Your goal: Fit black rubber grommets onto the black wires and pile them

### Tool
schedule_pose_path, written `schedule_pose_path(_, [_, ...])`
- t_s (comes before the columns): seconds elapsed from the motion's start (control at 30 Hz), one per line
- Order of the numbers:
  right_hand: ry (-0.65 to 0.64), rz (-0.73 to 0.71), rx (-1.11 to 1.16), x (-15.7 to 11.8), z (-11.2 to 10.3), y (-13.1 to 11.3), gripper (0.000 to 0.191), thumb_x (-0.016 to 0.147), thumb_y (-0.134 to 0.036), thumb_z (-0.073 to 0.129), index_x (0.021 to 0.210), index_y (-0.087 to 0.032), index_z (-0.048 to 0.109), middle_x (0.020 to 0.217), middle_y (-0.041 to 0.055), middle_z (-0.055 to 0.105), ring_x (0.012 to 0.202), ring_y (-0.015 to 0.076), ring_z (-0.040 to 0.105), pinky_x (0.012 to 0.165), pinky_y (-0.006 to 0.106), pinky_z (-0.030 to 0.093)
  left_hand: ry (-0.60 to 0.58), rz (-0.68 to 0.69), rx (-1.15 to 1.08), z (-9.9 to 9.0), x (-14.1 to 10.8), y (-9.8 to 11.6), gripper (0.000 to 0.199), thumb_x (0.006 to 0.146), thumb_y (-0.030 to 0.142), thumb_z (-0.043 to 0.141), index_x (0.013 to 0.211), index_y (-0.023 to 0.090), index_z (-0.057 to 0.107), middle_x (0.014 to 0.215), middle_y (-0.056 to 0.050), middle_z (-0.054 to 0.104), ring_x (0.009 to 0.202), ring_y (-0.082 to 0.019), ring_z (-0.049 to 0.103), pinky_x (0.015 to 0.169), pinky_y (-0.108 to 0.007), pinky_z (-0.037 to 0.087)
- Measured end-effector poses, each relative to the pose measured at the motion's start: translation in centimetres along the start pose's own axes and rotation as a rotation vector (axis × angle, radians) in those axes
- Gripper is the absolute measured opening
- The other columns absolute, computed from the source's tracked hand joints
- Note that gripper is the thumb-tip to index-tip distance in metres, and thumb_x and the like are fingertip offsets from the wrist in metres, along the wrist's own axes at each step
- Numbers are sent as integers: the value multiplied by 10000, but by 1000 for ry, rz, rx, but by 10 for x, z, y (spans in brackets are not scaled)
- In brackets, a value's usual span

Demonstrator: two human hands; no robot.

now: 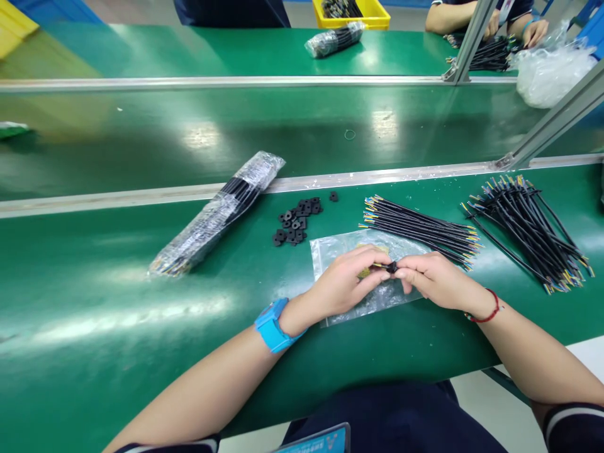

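My left hand (348,280), wearing a blue watch, is closed with thumb and fingertips around thin, yellowish wire ends. They meet a small black part (391,267), which the fingertips of my right hand (436,279) pinch from the other side. What else lies inside the right hand's fingers is hidden. Beneath both hands is a clear plastic bag (325,251) with small brass-coloured pieces (364,273) in it. A row of short black cables (419,228) with stripped, coloured wire ends lies just beyond my right hand. Several loose small black parts (296,221) are scattered beyond my left hand.
A larger heap of black cables (531,233) lies at the right. A plastic-wrapped cable bundle (219,214) leans over the metal rail (340,181) at left. Across the green bench, a co-worker's hands (533,31) handle cables near a white plastic bag (550,72) and metal post (474,41).
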State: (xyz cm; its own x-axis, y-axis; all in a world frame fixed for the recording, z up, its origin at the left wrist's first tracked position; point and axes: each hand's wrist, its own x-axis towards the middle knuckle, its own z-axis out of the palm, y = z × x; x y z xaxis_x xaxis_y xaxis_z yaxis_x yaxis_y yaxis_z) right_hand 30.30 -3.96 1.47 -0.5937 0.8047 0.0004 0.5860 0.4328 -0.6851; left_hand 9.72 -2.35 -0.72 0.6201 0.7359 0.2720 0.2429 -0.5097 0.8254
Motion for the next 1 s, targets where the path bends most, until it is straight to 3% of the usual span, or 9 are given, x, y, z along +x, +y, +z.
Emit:
schedule_pose_path(0.1, [357,112,-340,-8,-25,21,307,931,-369,396,833,-197,631,720,31,664,662,143,590,624,258,400,162,-153,-24,-11,6,-15,302,834,225,537,1131,177,519,987,-68,612,775,-138,585,711,-283,491])
schedule_pose_path(0.2, [757,418,-689,-25,-65,60,328,914,-383,408,980,-165,645,867,117,676,802,220,595,678,331,406,421,-339,171,-35,10,-37,227,817,240,533,1030,172,569,963,-61,600,790,-156,564,731,-307,485])
schedule_pose_path(0.27, [852,567,-835,-38,-89,88,324,898,-358,415,951,-149,657,920,169,656,869,271,568,703,387,400,482,-405,373,-51,10,-53,193,813,221,515,977,167,601,934,-64,592,822,-186,549,777,-349,475])
schedule_pose_path(0.43, [723,724,-823,-54,-105,128,316,880,-366,411,931,-176,658,949,184,605,934,330,499,734,479,371,425,-432,803,-65,8,-84,277,840,237,473,1047,158,638,1050,-138,577,1001,-317,474,875,-478,393])
schedule_pose_path(0.53, [867,751,-838,-44,-94,121,301,801,-353,549,972,-126,647,1015,212,585,980,362,479,742,503,375,351,-445,902,-60,9,-89,317,867,253,424,1087,164,635,1086,-151,567,1011,-339,456,826,-482,385])
schedule_pose_path(0.63, [878,481,-847,-22,-71,97,279,830,-294,526,1031,-127,621,1027,191,600,1002,313,495,818,471,379,306,-427,955,-56,10,-88,310,875,239,407,1065,176,643,1080,-140,575,1015,-334,445,800,-466,375])
schedule_pose_path(0.8, [315,-89,-828,15,-19,55,229,909,-232,429,1012,-174,625,973,95,645,876,224,533,754,347,404,248,-376,958,-57,8,-86,282,877,213,398,1002,200,651,1016,-123,609,975,-321,457,784,-472,361])
schedule_pose_path(0.87, [194,-125,-874,23,-4,48,240,922,-238,413,979,-173,637,924,93,643,829,224,523,702,340,396,216,-337,944,-58,8,-85,292,875,186,376,972,202,651,991,-123,616,942,-313,472,781,-474,362])
schedule_pose_path(1.0, [227,-43,-919,27,5,51,227,905,-211,425,877,-160,644,818,100,614,776,224,508,662,336,380,184,-300,942,-58,8,-84,343,837,114,351,1017,183,634,954,-129,614,903,-303,492,771,-459,382])
